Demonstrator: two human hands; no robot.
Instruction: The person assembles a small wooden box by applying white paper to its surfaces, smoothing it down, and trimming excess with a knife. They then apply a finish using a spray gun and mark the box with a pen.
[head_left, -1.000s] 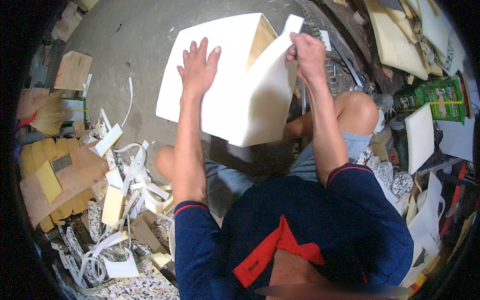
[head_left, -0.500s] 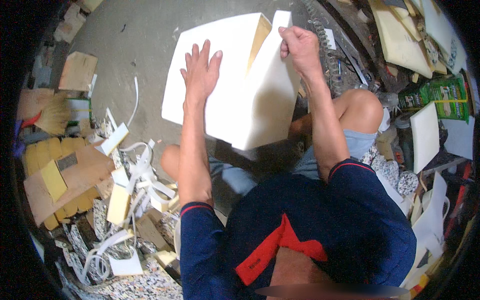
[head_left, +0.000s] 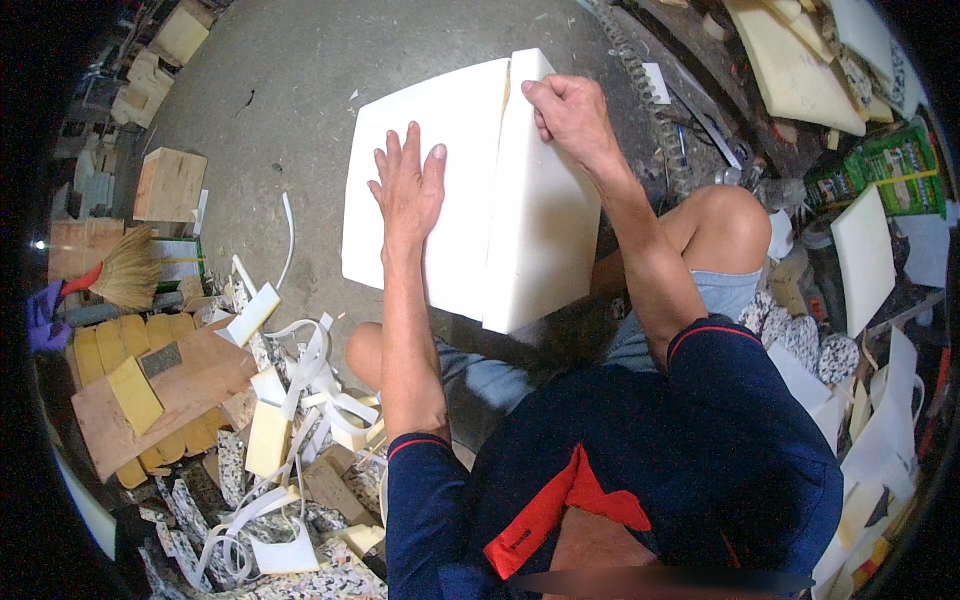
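Observation:
A large white foam block [head_left: 465, 150] stands in front of my bent knees, its upper face toward me. My left hand [head_left: 412, 200] lies on that face with the fingers spread and holds nothing. Along the block's right side runs a white foam slab [head_left: 540, 225]. Near the slab's far end, my right hand [head_left: 572, 118] is closed on its upper edge, fingers curled and thumb on the near side. Only a thin yellowish gap shows between slab and block at the far end; closer to me their edges meet. The block's underside is hidden.
Foam offcuts and curled white strips [head_left: 310, 360] are heaped at my left, beside a brown board [head_left: 190, 385] and a straw broom [head_left: 130, 270]. A coiled hose [head_left: 635, 75] runs at the far right. Foam sheets [head_left: 865, 260] and a green package [head_left: 890, 165] stand at right.
The wide wedge-shaped gap between slab and block has narrowed to a thin line as the slab's far end came left, with my right hand on it. My left hand stays flat on the block.

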